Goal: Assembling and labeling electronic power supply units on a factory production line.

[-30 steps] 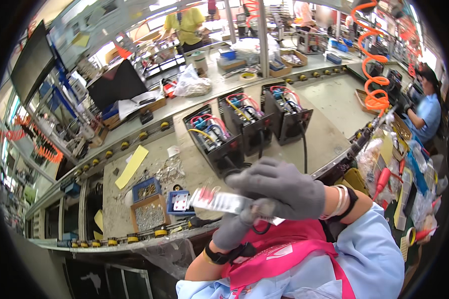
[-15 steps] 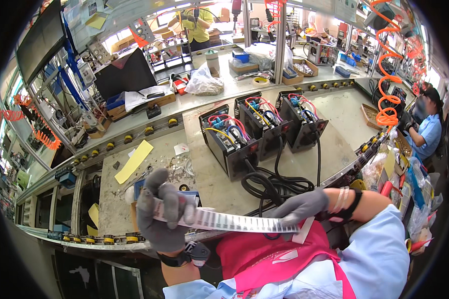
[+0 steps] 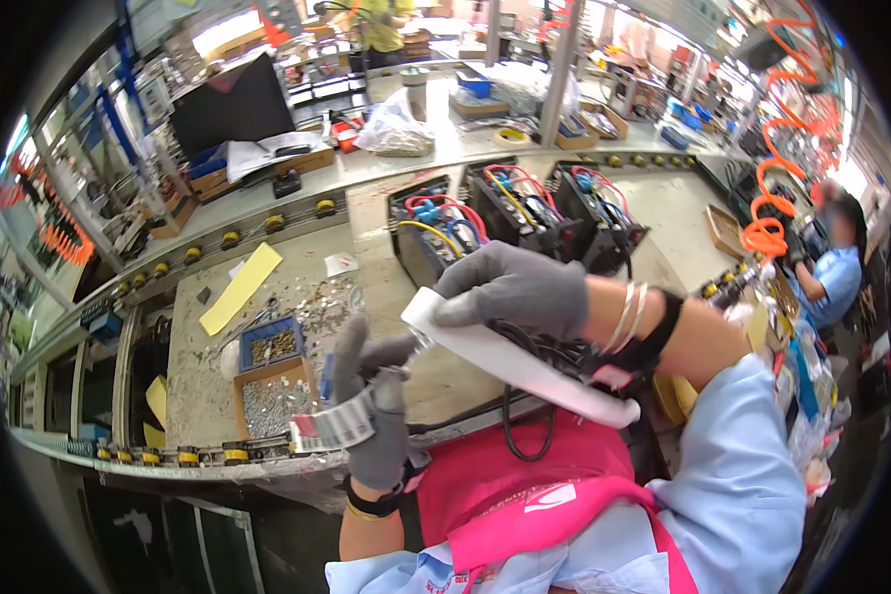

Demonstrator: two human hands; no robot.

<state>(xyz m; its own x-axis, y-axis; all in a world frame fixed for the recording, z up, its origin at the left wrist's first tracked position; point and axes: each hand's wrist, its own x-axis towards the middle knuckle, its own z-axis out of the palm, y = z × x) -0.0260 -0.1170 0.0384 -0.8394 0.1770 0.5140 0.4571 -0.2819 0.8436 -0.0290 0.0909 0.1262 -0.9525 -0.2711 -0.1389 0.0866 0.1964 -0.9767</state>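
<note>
Both my hands wear grey gloves. My right hand (image 3: 520,289) pinches one end of a white label strip (image 3: 540,371), its blank side showing and its tail hanging toward my apron. My left hand (image 3: 374,391) is close by on the left, fingers closed on a printed part of label strip (image 3: 335,426) that curls past the palm. Whether the two parts are still joined between my fingertips I cannot tell. Beyond my right hand stand three black metal-cased units, the left one (image 3: 421,259), the middle one (image 3: 525,213) and the right one (image 3: 599,213), with coloured wires in their open tops.
A blue tray (image 3: 297,332) of small brass-coloured parts and a cardboard box (image 3: 240,404) of small silvery parts sit left of my left hand. Farther off lies a yellow paper strip (image 3: 243,287). Black cables (image 3: 505,396) loop under my right forearm. A co-worker (image 3: 834,277) sits at far right.
My right hand has risen and moved left with its end of the strip, turning the blank side up. My left hand has shifted slightly right and down. The strip is no longer stretched between them.
</note>
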